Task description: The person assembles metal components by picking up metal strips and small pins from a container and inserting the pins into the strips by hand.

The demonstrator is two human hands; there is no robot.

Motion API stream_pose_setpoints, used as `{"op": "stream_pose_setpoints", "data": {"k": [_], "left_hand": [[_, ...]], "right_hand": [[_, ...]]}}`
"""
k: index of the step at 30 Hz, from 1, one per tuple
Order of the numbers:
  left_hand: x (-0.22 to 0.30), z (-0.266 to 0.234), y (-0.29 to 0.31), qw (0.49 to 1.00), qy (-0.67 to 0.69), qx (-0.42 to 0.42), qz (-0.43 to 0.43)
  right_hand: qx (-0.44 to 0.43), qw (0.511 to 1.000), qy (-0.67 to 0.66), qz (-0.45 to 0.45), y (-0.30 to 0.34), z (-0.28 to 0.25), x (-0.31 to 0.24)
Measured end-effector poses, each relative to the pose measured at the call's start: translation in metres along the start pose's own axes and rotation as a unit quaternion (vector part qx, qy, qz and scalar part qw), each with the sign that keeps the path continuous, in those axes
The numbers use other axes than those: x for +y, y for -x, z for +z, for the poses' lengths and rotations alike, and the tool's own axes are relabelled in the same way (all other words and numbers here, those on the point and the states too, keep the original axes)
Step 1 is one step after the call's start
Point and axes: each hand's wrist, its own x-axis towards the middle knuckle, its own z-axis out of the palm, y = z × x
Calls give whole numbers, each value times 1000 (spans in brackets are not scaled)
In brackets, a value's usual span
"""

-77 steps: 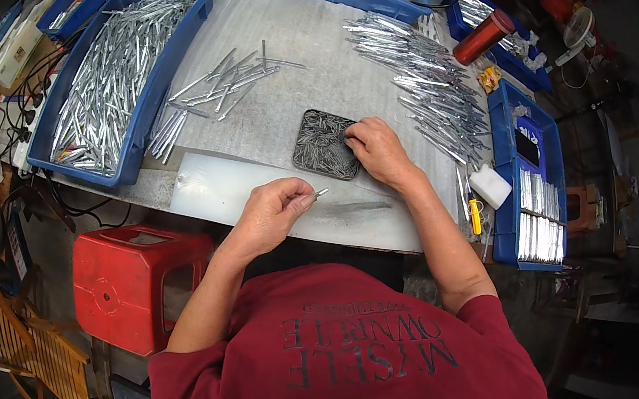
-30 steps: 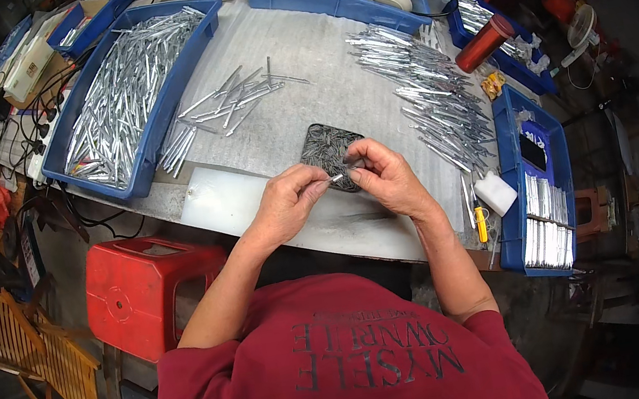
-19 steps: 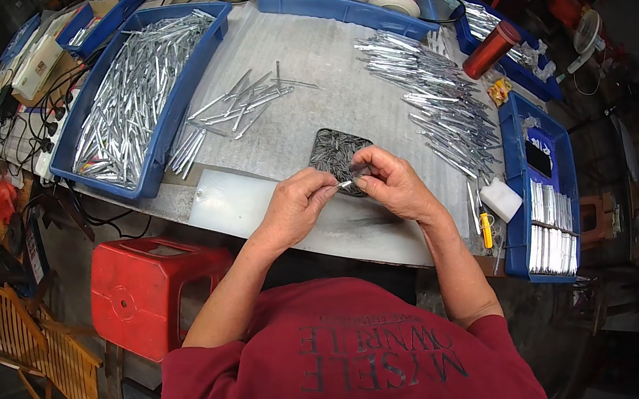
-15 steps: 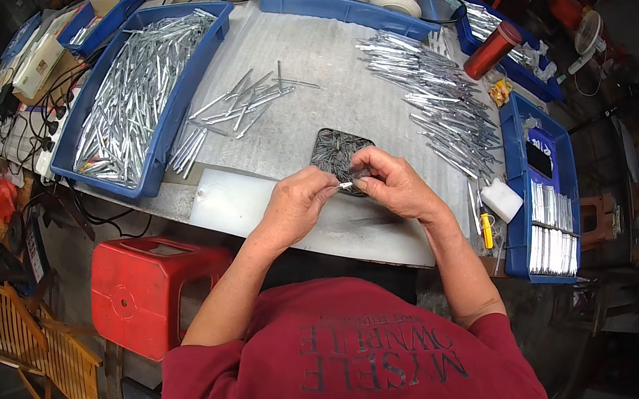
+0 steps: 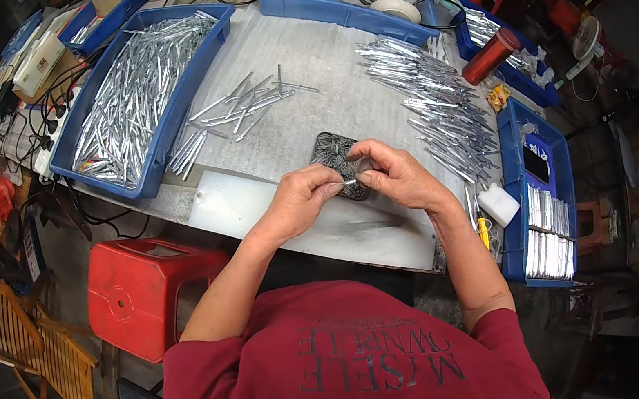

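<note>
Just over the table's near side, my left hand (image 5: 301, 200) and my right hand (image 5: 401, 176) meet, thumbs and fingertips pinched. Between them runs a short, thin silvery metal piece (image 5: 349, 183); both hands grip its ends, and most of it is hidden by the fingers. Directly behind them lies a small black tray (image 5: 316, 155) filled with small dark metal parts, partly covered by my right hand. To the left is a loose scatter of slim silvery metal strips (image 5: 243, 103). A larger heap of similar strips (image 5: 429, 100) spreads on the right.
A blue bin (image 5: 159, 167) full of metal strips stands at left. Another blue bin (image 5: 513, 241) at right holds neat stacks. A white board (image 5: 233, 204) lies along the near edge, a white block (image 5: 499, 204) and yellow-handled tool (image 5: 483, 234) at right. A red stool (image 5: 124, 299) stands below left.
My right hand has shifted slightly to the right and its fingers have tilted a little. Both hands keep hold of the small metal piece, which stays over the near table side.
</note>
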Motion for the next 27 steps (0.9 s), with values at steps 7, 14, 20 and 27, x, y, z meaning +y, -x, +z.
{"op": "stream_pose_setpoints", "data": {"k": [7,14,20,27], "left_hand": [[-1,1,-1,998,29,6,-57],[-2,3,0,997,5,20,-76],[-5,13,-1,997,-25,79,-10],[-10,15,-1,997,-24,68,30]], "right_hand": [[90,993,-42,-56,-4,8,27],[71,997,-15,15,-2,11,27],[141,986,-84,9,3,25,37],[162,987,-4,19,7,24,30]]}}
